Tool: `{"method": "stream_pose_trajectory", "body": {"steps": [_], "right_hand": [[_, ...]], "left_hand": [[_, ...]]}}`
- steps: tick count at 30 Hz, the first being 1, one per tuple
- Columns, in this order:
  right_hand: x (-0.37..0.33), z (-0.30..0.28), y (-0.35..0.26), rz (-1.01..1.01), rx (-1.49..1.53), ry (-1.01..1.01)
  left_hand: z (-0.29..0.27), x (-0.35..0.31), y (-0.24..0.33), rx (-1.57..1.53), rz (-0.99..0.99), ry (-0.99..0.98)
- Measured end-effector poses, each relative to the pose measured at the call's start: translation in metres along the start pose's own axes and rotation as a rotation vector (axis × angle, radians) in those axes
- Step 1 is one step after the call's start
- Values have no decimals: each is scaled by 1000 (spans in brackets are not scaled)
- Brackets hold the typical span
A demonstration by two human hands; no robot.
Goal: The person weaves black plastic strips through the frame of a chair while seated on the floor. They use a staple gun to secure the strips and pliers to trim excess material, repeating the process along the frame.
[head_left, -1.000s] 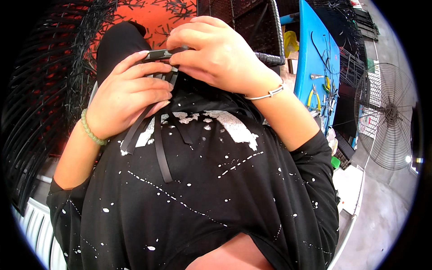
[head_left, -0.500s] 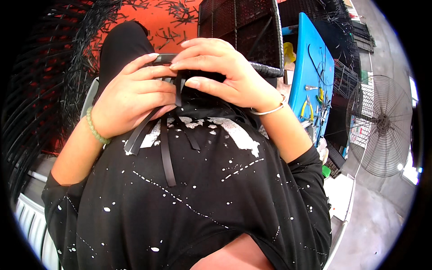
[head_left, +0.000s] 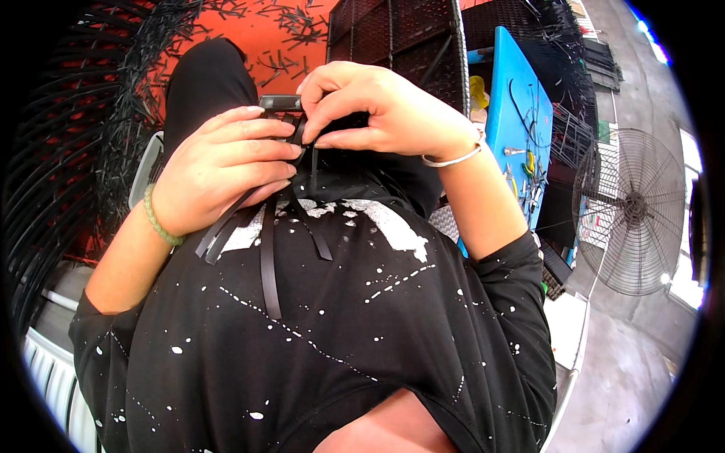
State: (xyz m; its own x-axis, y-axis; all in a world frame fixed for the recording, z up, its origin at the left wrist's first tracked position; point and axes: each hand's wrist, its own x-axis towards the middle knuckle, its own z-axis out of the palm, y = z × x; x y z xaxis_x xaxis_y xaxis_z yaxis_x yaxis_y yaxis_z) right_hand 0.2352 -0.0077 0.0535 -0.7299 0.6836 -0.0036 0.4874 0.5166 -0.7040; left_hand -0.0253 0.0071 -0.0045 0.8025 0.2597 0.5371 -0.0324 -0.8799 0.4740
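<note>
A dark bar (head_left: 279, 103), part of a black frame, runs in front of me between my two hands. Several flat black strips (head_left: 269, 264) hang down from it over my shirt. My left hand (head_left: 223, 162) is closed around the strips beneath the bar, its fingers pressed together and pointing right. Thumb and fingertips of my right hand (head_left: 385, 113) pinch a black strip (head_left: 314, 160) just right of the left fingertips. How the strips pass around the bar is partly hidden behind the fingers.
A black woven panel (head_left: 393, 38) stands beyond my right hand. On the right, a blue table (head_left: 521, 98) carries yellow-handled pliers (head_left: 530, 162) and small tools. Farther right is a large fan (head_left: 634, 204). Black strip scraps lie on the orange floor (head_left: 264, 34); dark strands (head_left: 68, 151) crowd the left.
My right hand has gone from resting with its fingers extended over the bar to pinching a strip beside it. The left hand keeps its hold, and the view has shifted slightly.
</note>
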Motion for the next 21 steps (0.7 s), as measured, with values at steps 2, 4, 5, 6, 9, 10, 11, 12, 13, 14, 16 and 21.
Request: {"method": "stream_pose_trajectory", "body": {"steps": [2,4,5,6,9,10,11,12,13,14,16,21], "right_hand": [[1,0,1,19,24,-22],[0,1,2,34,66,-13],[0,2,3,41,86,-8],[0,4,5,18,109,56],[-4,12,12,17,209,231],[-5,17,11,23,187,280],[-6,24,8,30,164,329],[-7,30,5,38,140,379],[-7,37,1,58,102,410],[-7,44,1,49,54,449],[-7,48,-5,86,-5,494],[-11,55,-9,110,-3,586]], "left_hand": [[3,0,0,-30,-6,26],[4,0,0,-43,-6,37],[4,0,-1,-41,-1,35],[4,0,-1,-38,3,34],[3,-2,-3,-38,17,7],[3,-2,-3,-41,17,16],[4,-1,-3,-44,18,25],[4,-1,-3,-47,19,34],[5,-1,-3,-45,16,30],[5,-1,-2,-42,14,26],[5,-2,-2,-39,15,22],[4,-2,-1,-51,13,28]]}}
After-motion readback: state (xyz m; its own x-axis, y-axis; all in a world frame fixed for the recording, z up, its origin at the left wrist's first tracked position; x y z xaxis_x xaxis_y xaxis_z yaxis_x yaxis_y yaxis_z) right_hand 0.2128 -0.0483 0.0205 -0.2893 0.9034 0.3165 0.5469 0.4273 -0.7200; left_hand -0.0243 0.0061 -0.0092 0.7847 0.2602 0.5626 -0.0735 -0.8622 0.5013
